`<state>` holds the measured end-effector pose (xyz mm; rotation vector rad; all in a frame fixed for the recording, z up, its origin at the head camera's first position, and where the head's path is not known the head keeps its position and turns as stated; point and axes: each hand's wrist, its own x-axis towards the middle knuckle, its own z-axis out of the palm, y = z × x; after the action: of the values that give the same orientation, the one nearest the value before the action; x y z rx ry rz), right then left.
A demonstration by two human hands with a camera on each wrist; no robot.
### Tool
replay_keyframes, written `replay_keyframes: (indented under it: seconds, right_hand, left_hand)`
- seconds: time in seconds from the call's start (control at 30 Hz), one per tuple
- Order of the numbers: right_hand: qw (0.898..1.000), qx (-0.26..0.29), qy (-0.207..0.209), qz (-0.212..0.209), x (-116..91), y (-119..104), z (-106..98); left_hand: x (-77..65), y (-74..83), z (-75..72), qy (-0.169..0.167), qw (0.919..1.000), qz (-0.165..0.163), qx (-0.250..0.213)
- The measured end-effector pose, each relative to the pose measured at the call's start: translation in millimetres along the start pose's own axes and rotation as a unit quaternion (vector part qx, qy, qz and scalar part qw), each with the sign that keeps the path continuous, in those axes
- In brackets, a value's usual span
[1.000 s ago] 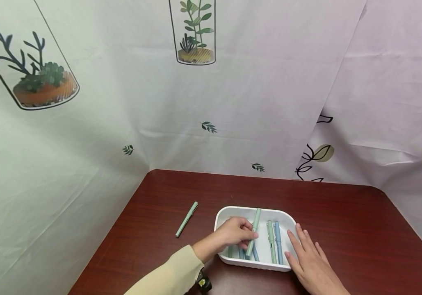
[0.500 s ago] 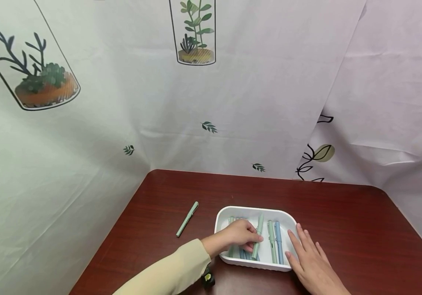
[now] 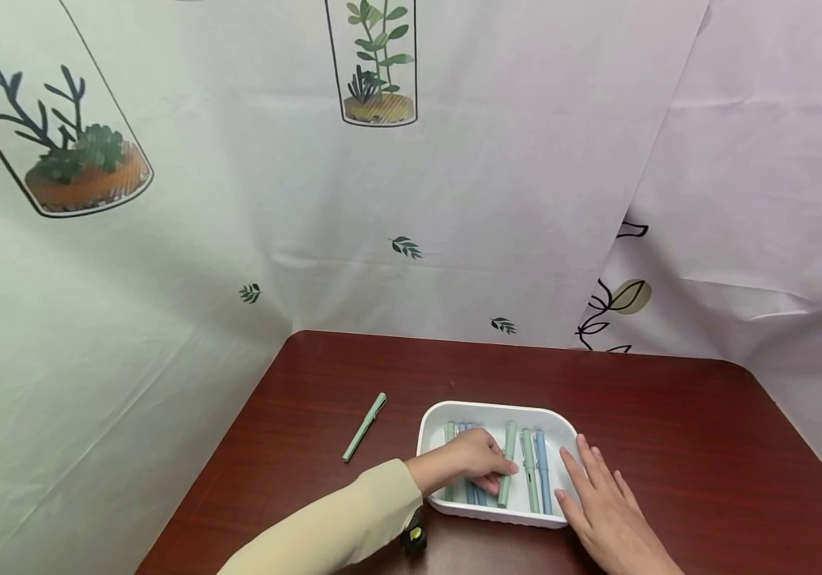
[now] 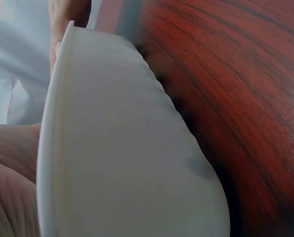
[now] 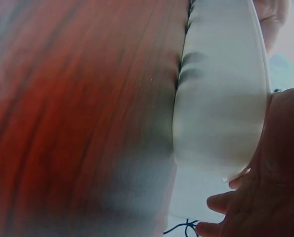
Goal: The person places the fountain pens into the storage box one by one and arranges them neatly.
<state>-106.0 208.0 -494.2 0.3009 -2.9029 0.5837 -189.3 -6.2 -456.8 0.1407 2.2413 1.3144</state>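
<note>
Inside the white tray [image 3: 482, 517], my left hand [image 3: 475, 457] pinches a pale green pen [image 3: 510, 435] between thumb and fingers. This pen lies lengthwise, just left of another green pen [image 3: 530, 479] and a blue pen [image 3: 543, 479]. At the tray's left side, partly hidden by the hand, are a green pen [image 3: 450, 434] and blue pens [image 3: 471, 493]. My right hand [image 3: 608, 507] rests at the tray's right rim with fingers straight and spread. In the left wrist view the tray's outer wall [image 4: 117, 133] hides the left fingers; the right wrist view shows the right hand [image 5: 265, 187] against the rim.
A single green pen [image 3: 364, 427] lies slanted on the dark red wooden table [image 3: 669, 423], left of the tray. A white cloth with printed plants [image 3: 511, 200] hangs behind the table and along its sides. A black device [image 3: 414, 539] sits under the left cuff.
My left hand has moved slightly right and lowered the green pen into the tray, turning it from slanted to nearly in line with its neighbours. The right hand has stayed at the rim.
</note>
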Motion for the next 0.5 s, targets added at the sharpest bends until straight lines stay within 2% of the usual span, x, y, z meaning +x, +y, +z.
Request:
replay_keyframes:
  seconds: [0.23,0.5]
  right_hand:
    - [1.000,0.006,0.005,-0.006,-0.2,0.9,0.8]
    - [1.000,0.010,0.014,-0.010,-0.1,1.5,0.8]
  left_hand:
    - [5.1,1.1,2.9,-0.010,0.9998,-0.013,0.007]
    - [6.2,3.6,10.2,-0.006,0.9998,-0.012,0.013]
